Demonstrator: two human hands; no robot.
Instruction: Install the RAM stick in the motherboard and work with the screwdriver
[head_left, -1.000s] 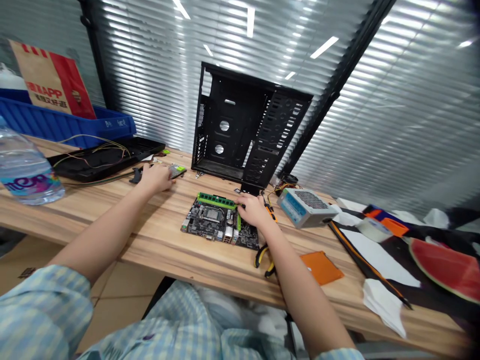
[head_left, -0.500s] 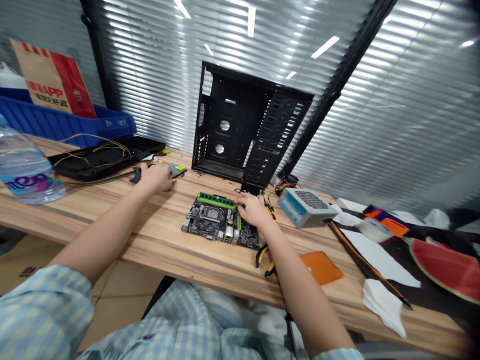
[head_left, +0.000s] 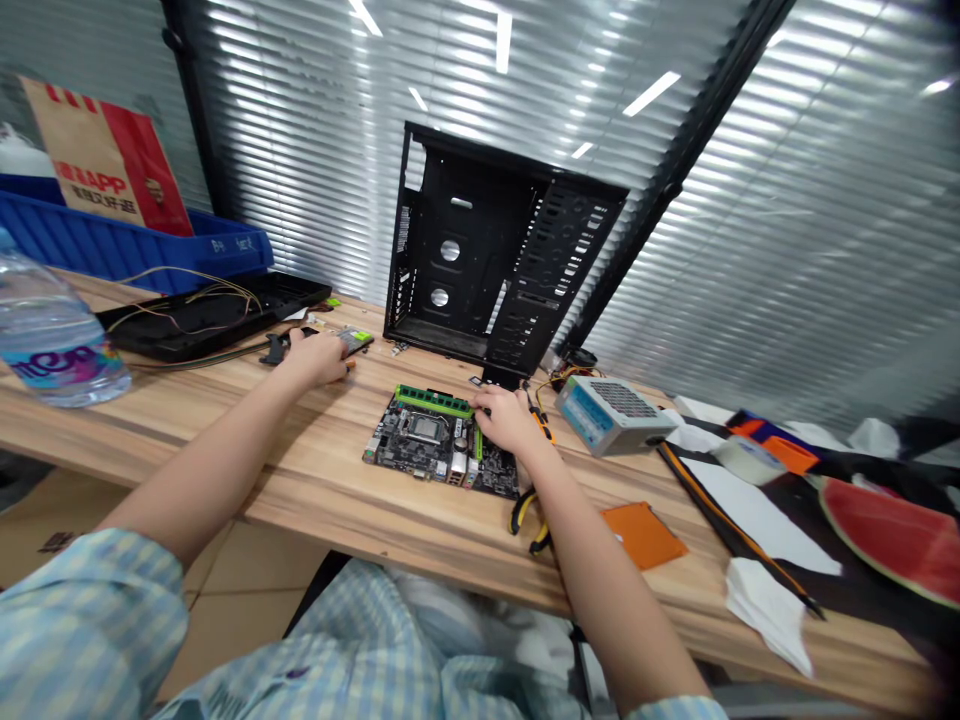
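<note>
My right hand (head_left: 507,420) lies over the right part of a motherboard (head_left: 420,450), its fingertips on the right end of a green-topped RAM stick (head_left: 433,401). The board sits flat on a wooden desk (head_left: 187,435), with its CPU socket (head_left: 424,429) covered. My left hand (head_left: 319,358) rests farther back, next to a small green-labelled component (head_left: 355,341) and a black connector (head_left: 275,350). Its fingers curl down, and whatever lies under them is hidden.
A black computer case frame (head_left: 502,250) stands behind the board. To the right are a power supply (head_left: 611,416), yellow-handled pliers (head_left: 525,515) and an orange card (head_left: 643,535). A water bottle (head_left: 52,340), blue crate (head_left: 127,250) and wired black panel (head_left: 210,322) occupy the left.
The camera view has shifted slightly. Both hands stay at nearly the same places, and the RAM stick and motherboard have not visibly moved.
</note>
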